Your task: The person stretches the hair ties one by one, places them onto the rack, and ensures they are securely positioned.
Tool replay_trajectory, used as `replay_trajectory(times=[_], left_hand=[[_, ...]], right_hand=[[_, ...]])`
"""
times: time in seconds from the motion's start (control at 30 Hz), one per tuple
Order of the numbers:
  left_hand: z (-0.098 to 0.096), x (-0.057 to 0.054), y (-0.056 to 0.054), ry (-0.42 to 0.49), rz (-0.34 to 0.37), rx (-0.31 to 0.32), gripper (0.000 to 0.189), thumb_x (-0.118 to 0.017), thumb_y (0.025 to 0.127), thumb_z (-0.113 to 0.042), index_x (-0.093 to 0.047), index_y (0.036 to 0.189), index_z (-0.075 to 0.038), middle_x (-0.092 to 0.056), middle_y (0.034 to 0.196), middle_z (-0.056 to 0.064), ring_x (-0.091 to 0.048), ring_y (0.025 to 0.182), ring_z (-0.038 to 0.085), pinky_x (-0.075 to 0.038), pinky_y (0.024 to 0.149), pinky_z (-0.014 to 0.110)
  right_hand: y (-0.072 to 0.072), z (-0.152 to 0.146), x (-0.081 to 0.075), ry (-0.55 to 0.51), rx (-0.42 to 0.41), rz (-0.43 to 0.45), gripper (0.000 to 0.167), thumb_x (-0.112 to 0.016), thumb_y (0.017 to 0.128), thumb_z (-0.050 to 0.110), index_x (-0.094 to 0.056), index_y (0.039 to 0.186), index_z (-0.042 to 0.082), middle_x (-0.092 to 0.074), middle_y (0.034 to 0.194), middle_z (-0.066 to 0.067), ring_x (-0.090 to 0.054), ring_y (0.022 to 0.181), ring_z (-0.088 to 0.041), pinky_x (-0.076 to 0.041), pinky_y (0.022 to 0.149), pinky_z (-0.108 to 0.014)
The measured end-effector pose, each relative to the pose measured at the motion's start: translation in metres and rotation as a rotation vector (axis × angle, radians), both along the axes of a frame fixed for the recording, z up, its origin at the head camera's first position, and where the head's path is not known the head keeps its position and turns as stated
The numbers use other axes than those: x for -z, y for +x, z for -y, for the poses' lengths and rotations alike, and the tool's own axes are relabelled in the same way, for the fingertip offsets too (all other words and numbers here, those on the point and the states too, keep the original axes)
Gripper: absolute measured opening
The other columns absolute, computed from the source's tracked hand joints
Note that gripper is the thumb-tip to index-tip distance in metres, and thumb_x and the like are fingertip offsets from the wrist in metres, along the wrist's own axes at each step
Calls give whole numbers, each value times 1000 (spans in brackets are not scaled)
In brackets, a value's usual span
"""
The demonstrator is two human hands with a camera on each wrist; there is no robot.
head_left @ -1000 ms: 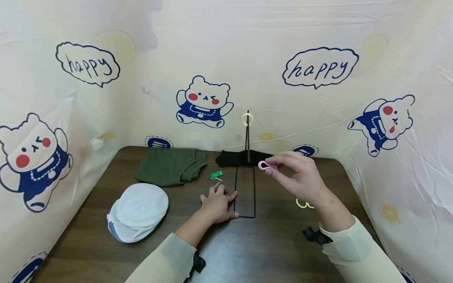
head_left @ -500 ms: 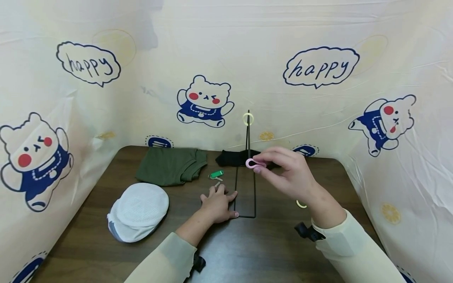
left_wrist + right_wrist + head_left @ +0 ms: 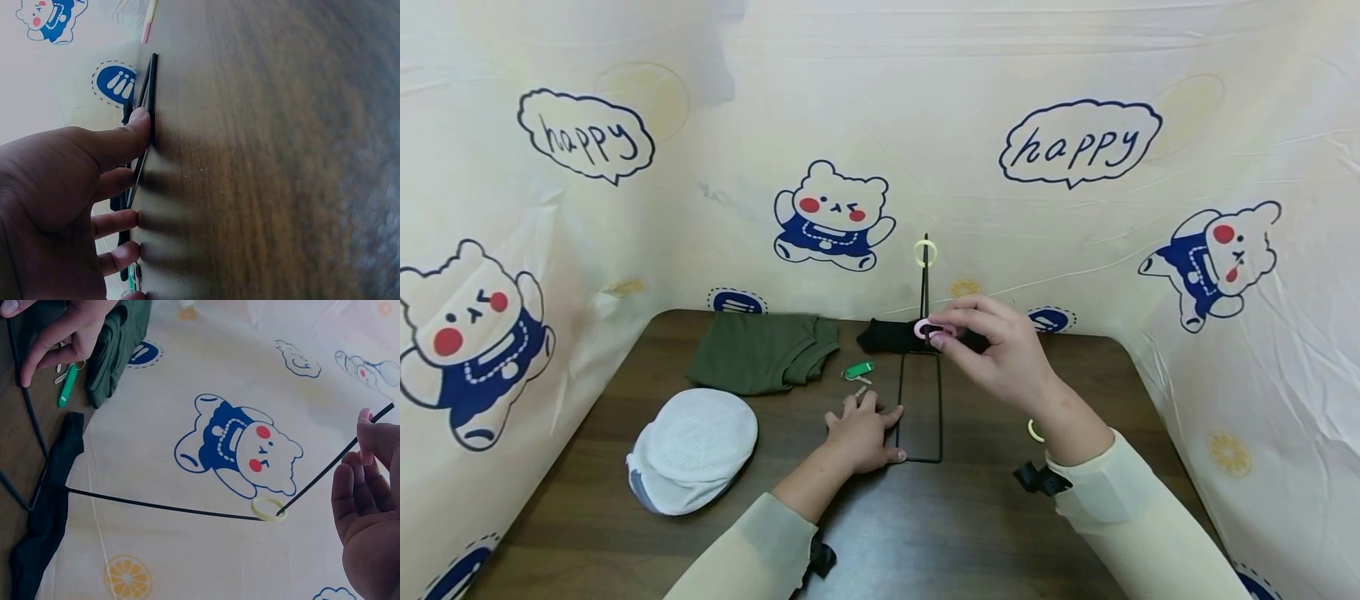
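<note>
Between thumb and fingers my right hand [image 3: 1000, 354] pinches a small pink ring [image 3: 364, 419]. In the right wrist view that ring overlaps the sloping arm of a black wire stand [image 3: 328, 467], a little short of the arm's free tip. A pale yellow ring [image 3: 269, 509] hangs at the bend of this arm. My left hand [image 3: 859, 437] lies low with fingers spread, thumb and forefinger touching the side of the stand's flat rectangular base [image 3: 941, 417]. In the left wrist view the thumb [image 3: 139, 125] rests against the black wire.
A white cap [image 3: 700, 442] lies at the left, folded green cloth [image 3: 752, 354] behind it. Keys with a green tag [image 3: 859, 369] sit beyond my left fingers. Black cloth [image 3: 887, 337] lies around the stand's back. Another yellow ring [image 3: 1033, 431] shows partly behind my right wrist.
My right hand has moved left and away from me with the pink ring, bringing it over to the stand's arm. The left hand and the stand have stayed put.
</note>
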State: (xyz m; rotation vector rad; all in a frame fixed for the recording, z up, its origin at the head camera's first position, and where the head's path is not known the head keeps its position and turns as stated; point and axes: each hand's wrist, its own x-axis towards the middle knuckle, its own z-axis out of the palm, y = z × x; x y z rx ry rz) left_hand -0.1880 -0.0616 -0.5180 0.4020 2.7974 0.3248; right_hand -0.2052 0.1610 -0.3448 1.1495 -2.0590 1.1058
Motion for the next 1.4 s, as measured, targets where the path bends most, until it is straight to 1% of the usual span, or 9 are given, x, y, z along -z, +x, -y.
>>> replay_trajectory(times=[0.1,0.23,0.3,0.53,0.77,1.0,1.17,1.4], left_hand=[[0,0,0,1,1,-2,80,-74,88,-63,-45,158,-38,-41,151,6,-35,134,40,-33,94,67],[-1,0,1,3,4,-3,80,-74,88,-63,-44,158,-38,-41,150,6,-35,134,40,-33,93,66],[-1,0,1,-2,4,-5,80,-74,88,-64,-44,158,-39,-41,149,6,-35,134,40,-34,92,65],[-1,0,2,7,6,-7,80,-74,88,-62,-44,158,-38,-41,150,5,-35,134,39,-34,91,64],[0,-1,4,9,7,-5,80,-74,88,-62,-44,158,-38,-41,150,5,-35,134,39,-33,92,64],[0,-2,4,8,-1,-4,79,-74,88,-62,-45,158,-38,-41,150,5,-35,134,39,-34,91,64],[1,-1,3,11,-3,-5,80,-74,88,-62,-44,158,-38,-41,151,5,-34,135,40,-33,92,65],[1,-1,2,6,-2,-2,80,-73,88,-63,-43,158,-38,-41,151,5,-35,134,40,-33,92,64]], right_hand=[[-7,0,2,-6,17,20,23,-83,86,0,-81,108,6,-72,106,-1,-63,86,-14,-51,76,-29],[-16,1,6,-25,49,57,22,-82,88,1,-81,109,6,-70,106,-2,-64,87,-14,-54,77,-31],[-21,2,7,-32,66,81,22,-82,89,2,-81,110,6,-70,107,-3,-64,88,-14,-55,78,-31],[-37,6,11,-52,163,164,26,-80,91,3,-79,117,6,-67,112,-5,-64,90,-15,-58,83,-32],[-57,12,17,-97,205,218,27,-78,93,4,-76,120,4,-65,117,-7,-65,93,-18,-59,87,-37],[-75,17,17,-129,254,279,31,-77,94,6,-75,124,6,-61,121,-7,-67,96,-16,-58,89,-34],[-82,20,14,-139,271,314,32,-77,95,7,-74,126,4,-60,125,-8,-68,97,-19,-57,90,-35],[-87,18,17,-149,292,357,37,-77,95,9,-71,131,8,-59,131,-6,-69,100,-17,-57,92,-33]])
